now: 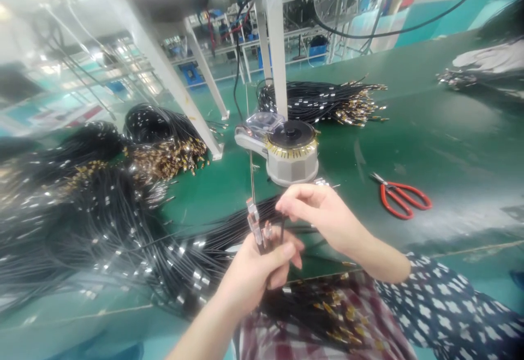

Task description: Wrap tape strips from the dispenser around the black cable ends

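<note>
My left hand (262,261) is closed around several black cables, whose ends with small metal connectors (254,222) stick up above the thumb. Just above it, my right hand (315,207) pinches the tip of one dark cable (282,228) between thumb and fingertips. A long bundle of black cables (184,261) with shiny metal sleeves runs across the table to the left of my hands. More cable ends with gold-coloured tips (339,316) hang over my lap below. Beyond my hands stands a round tape dispenser (292,155) with a black disc on top and yellow pieces around its rim.
Red-handled pliers (401,196) lie at the right on the green table (344,158). Coiled cable bundles (323,100) rest behind the dispenser, and another pile (164,141) at the left. White metal posts (275,43) rise from the table. White gloves (489,57) lie far right.
</note>
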A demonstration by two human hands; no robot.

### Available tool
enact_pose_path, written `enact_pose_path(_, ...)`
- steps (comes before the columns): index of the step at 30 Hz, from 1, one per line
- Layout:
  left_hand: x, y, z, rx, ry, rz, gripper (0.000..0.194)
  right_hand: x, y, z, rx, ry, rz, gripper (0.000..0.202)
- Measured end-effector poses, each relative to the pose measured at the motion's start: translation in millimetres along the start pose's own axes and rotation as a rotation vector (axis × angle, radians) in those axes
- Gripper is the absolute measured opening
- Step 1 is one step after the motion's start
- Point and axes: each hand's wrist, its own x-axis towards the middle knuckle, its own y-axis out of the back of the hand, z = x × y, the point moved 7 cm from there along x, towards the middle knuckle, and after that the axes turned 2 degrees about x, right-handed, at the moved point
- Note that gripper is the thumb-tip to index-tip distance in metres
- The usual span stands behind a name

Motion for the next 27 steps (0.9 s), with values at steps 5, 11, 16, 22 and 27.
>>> enact_pose_path(5, -8.3, 11.3, 7.3, 0.102, -0.157, 0.165, 0.035, -2.5, 8.7, 3.0, -0.167, -0.091, -0.039, 0.025)
enact_pose_path(11, -5.7, 10.1, 11.5, 0.21, -0.171, 0.212, 0.025, -13.2, -1.5, 10.0, -0.165, -0.051, -0.099, 0.022)
enact_pose_path(16, 4.1, 2.3, 5.8, 0.098, -0.115, 0.161, 0.024, -18.2, -3.9, 19.2, -0.152, -0.073, -0.036, 0.03)
enact_pose_path(22, 5.8, 7.9, 3.3, 0.049, -0.092, 0.215, 0.026, 39.3, 92.8, -34.2, -0.502, 0.186, 0.409, 0.024)
enact_pose_path(27, 5.6, 6.6, 1.7, 0.053, -0.078, 0.227, 0.031, 93.7, 159.2, -40.1, -0.534, 0.049, 0.542, 0.028)
